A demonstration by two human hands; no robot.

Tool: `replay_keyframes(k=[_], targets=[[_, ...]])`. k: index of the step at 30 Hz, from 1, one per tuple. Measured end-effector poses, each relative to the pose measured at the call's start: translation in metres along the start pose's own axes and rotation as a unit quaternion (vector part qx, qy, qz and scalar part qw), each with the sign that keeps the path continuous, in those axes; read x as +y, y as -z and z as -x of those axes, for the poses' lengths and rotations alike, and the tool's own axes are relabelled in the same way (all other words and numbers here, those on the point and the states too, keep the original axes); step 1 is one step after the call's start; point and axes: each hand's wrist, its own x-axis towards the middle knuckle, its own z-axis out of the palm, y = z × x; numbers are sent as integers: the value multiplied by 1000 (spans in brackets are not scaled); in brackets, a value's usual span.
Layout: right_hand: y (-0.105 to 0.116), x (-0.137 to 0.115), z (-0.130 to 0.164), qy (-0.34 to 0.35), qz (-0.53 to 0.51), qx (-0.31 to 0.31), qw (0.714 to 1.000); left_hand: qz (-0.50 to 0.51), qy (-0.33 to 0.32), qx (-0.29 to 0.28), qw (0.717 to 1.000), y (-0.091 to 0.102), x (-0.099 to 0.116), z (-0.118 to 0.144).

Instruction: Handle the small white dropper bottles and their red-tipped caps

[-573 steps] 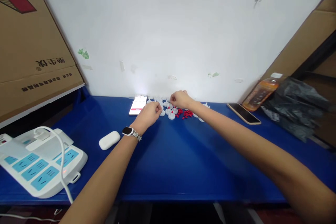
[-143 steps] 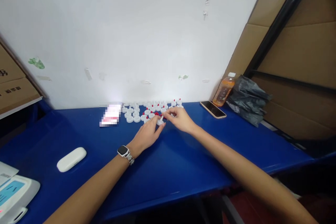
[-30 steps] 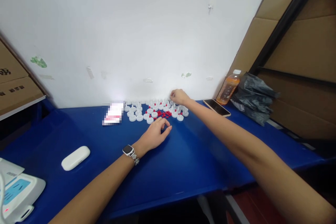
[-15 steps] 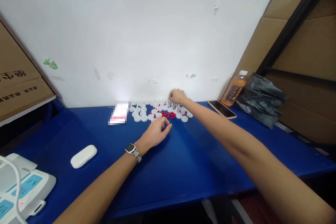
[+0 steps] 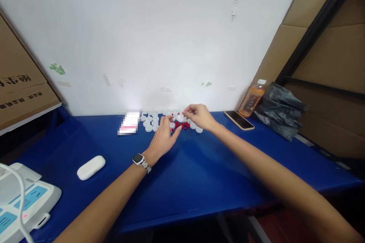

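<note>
My left hand is open, its thumb and index finger apart, over the left edge of a pile of small red tips. My right hand pinches at its fingertips what looks like a white nozzle cap; the fingers partly hide it. Round white caps with upright spouts stand in several rows at the left and along the wall, a few carrying red tips. More white caps sit below my right hand.
On the blue table lie a white oval case, a power strip with a cable, and a blurred card. To the right are a phone, an orange drink bottle and a black plastic bag.
My right hand has come down from the caps by the wall towards my left hand, with what looks like a white cap. My left hand's fingers have spread and reached forward.
</note>
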Motion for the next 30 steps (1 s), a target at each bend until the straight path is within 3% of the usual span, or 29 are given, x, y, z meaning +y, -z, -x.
replay_keyframes(k=[5, 9, 13, 19, 26, 30], targets=[[-7, -13, 32, 12, -51, -61, 997, 19, -26, -144, 989, 1, 1, 0], [-6, 0, 34, 60, 150, -53, 985, 24, -28, -205, 978, 0, -6, 1], [-7, 12, 34, 135, 324, -103, 931, -5, -46, -211, 976, 4, -6, 3], [-18, 14, 30, 147, 376, -141, 904, -25, -26, -221, 975, 8, -5, 3], [-20, 15, 26, 144, 361, -138, 911, -20, -30, -221, 975, 8, -6, 3], [-14, 12, 32, 120, 269, -87, 952, -8, -30, -214, 976, 7, -7, 2]])
